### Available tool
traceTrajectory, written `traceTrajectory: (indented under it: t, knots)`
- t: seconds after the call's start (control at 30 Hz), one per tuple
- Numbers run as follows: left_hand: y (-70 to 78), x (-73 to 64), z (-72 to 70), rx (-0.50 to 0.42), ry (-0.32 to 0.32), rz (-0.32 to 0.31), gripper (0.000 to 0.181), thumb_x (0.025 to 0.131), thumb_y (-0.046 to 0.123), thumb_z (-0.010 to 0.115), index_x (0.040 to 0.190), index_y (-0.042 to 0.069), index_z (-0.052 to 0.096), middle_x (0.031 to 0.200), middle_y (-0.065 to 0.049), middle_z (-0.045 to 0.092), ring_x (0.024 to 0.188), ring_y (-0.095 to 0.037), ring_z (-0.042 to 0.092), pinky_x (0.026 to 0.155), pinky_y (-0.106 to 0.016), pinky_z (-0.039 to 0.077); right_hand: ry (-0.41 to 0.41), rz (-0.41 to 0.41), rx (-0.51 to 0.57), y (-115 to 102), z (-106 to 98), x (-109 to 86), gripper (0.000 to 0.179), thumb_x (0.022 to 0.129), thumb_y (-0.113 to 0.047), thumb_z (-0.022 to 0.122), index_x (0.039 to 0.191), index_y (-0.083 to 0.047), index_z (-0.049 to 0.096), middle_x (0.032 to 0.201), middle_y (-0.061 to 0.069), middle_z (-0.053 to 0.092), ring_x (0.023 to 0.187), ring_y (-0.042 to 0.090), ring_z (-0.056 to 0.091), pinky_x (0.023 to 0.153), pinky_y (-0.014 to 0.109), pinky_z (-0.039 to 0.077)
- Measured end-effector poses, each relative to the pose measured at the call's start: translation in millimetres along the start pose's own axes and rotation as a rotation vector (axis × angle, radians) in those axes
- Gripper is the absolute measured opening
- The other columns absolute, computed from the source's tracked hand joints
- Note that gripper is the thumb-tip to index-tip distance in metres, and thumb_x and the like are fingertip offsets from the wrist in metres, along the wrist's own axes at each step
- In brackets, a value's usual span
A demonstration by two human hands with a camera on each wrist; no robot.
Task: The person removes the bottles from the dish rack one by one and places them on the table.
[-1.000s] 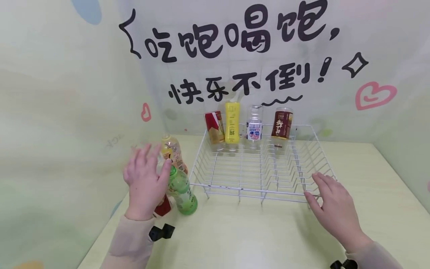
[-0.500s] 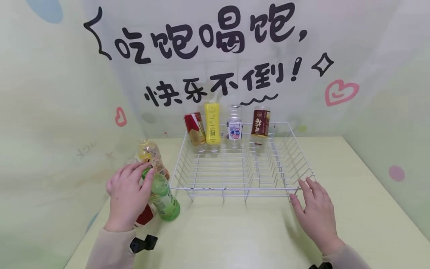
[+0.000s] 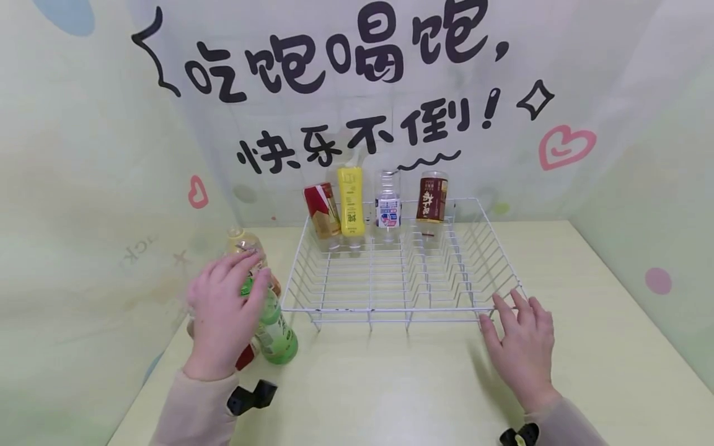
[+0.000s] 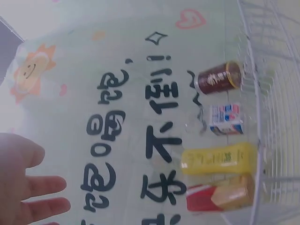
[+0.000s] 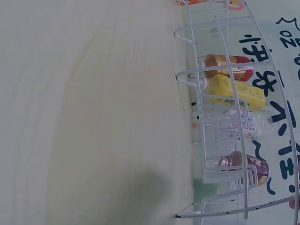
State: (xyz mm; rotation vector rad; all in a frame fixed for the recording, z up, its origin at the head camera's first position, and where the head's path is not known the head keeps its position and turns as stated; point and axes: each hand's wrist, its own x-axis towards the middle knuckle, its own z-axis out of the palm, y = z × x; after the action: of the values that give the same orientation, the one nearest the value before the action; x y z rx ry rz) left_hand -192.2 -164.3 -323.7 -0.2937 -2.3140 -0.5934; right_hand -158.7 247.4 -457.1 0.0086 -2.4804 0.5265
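Observation:
My left hand (image 3: pixel 225 310) hovers over a group of bottles at the left, fingers loosely extended. In the left wrist view its fingers (image 4: pixel 44 185) are spread, with nothing between them. A green bottle (image 3: pixel 277 337) stands by the thumb, its cap overlapped by the hand. Behind it is an orange-tinted bottle (image 3: pixel 245 240), partly hidden. A dark red item (image 3: pixel 245 357) shows low beside the wrist, mostly covered. My right hand (image 3: pixel 521 347) has its fingertips right at the front right corner of the white wire rack (image 3: pixel 385 310), fingers relaxed.
Several bottles lean neck-down along the rack's back: a red-and-gold one (image 3: pixel 323 214), a yellow one (image 3: pixel 351 204), a clear one (image 3: pixel 388 214) and a dark red-labelled one (image 3: pixel 432 201). A printed curtain (image 3: pixel 357 99) hangs behind the pale table (image 3: pixel 379 396).
The head view has swung right, shifting the scene leftward. My left hand has come down from higher up and then edged right across the bottle tops. The right hand stays at the rack corner.

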Motion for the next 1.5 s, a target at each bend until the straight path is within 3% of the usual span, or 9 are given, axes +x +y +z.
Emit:
traceTrajectory:
  t: [0.1, 0.2, 0.4, 0.6, 0.77, 1.0, 1.27, 1.5]
  knots:
    - [21.7, 14.5, 6.3, -0.055, -0.021, 0.058, 0.031, 0.084, 0.036, 0.051, 0.108, 0.019, 0.06, 0.114, 0.004, 0.052, 0.109, -0.022, 0.038, 0.083, -0.047, 0.021, 0.013, 0.043, 0.006, 3, 0, 0.7, 0.043, 0.084, -0.034, 0.051, 0.117, -0.006, 0.05, 0.126, 0.02, 0.034, 0.116, 0.039, 0.021, 0.097, 0.051, 0.001]
    - [41.4, 32.0, 15.5, -0.099, -0.071, 0.074, 0.034, 0.085, 0.04, 0.046, 0.11, 0.021, 0.059, 0.114, 0.005, 0.051, 0.111, -0.02, 0.036, 0.086, -0.046, 0.018, 0.025, 0.096, 0.033, 6, 1, -0.1, 0.044, 0.085, -0.033, 0.049, 0.118, -0.005, 0.049, 0.127, 0.02, 0.033, 0.115, 0.038, 0.024, 0.097, 0.05, 0.002]
    - [64.4, 78.7, 42.3, -0.116, -0.21, 0.033, 0.039, 0.086, 0.049, 0.038, 0.111, 0.026, 0.057, 0.117, 0.008, 0.049, 0.111, -0.018, 0.036, 0.089, -0.044, 0.018, 0.029, 0.167, 0.078, 11, 4, -2.1, 0.047, 0.085, -0.033, 0.048, 0.122, -0.004, 0.045, 0.133, 0.017, 0.027, 0.117, 0.039, 0.021, 0.096, 0.051, 0.008]
    - [55.0, 131.2, 80.8, -0.035, -0.327, -0.139, 0.049, 0.084, 0.056, 0.032, 0.116, 0.026, 0.053, 0.12, 0.004, 0.046, 0.11, -0.019, 0.036, 0.084, -0.043, 0.02, 0.03, 0.198, 0.12, 11, 4, 0.8, 0.047, 0.086, -0.032, 0.047, 0.123, -0.003, 0.043, 0.136, 0.015, 0.024, 0.121, 0.036, 0.016, 0.097, 0.05, 0.007]
    - [32.9, 158.3, 106.7, 0.047, -0.402, -0.248, 0.052, 0.085, 0.053, 0.032, 0.124, 0.021, 0.045, 0.125, -0.001, 0.042, 0.114, -0.024, 0.033, 0.086, -0.044, 0.019, 0.034, 0.199, 0.135, 9, 6, 2.3, 0.047, 0.086, -0.032, 0.047, 0.123, -0.003, 0.043, 0.135, 0.014, 0.025, 0.122, 0.035, 0.015, 0.097, 0.049, 0.008]
    - [5.0, 167.8, 134.5, 0.13, -0.462, -0.309, 0.052, 0.086, 0.047, 0.036, 0.129, 0.017, 0.038, 0.128, -0.006, 0.038, 0.114, -0.029, 0.032, 0.091, -0.047, 0.019, 0.074, 0.158, 0.145, 9, 8, 3.1, 0.047, 0.085, -0.03, 0.051, 0.121, -0.001, 0.045, 0.133, 0.016, 0.028, 0.122, 0.036, 0.017, 0.099, 0.045, 0.006]
    - [-12.6, 161.6, 162.5, -0.124, -0.38, -0.575, 0.065, 0.082, 0.042, 0.049, 0.134, 0.013, 0.026, 0.13, -0.013, 0.031, 0.116, -0.027, 0.029, 0.094, -0.041, 0.027, 0.048, 0.179, 0.158, 8, 8, 3.0, 0.049, 0.085, -0.032, 0.049, 0.123, -0.001, 0.043, 0.136, 0.014, 0.025, 0.124, 0.034, 0.014, 0.099, 0.046, 0.004]
    - [-21.0, 155.6, 174.9, -0.152, -0.332, -0.661, 0.071, 0.079, 0.041, 0.055, 0.135, 0.013, 0.023, 0.127, -0.015, 0.03, 0.111, -0.03, 0.032, 0.09, -0.042, 0.032, 0.06, 0.159, 0.152, 5, 7, 2.4, 0.05, 0.084, -0.032, 0.051, 0.122, 0.0, 0.044, 0.133, 0.016, 0.029, 0.123, 0.034, 0.017, 0.098, 0.047, 0.006]
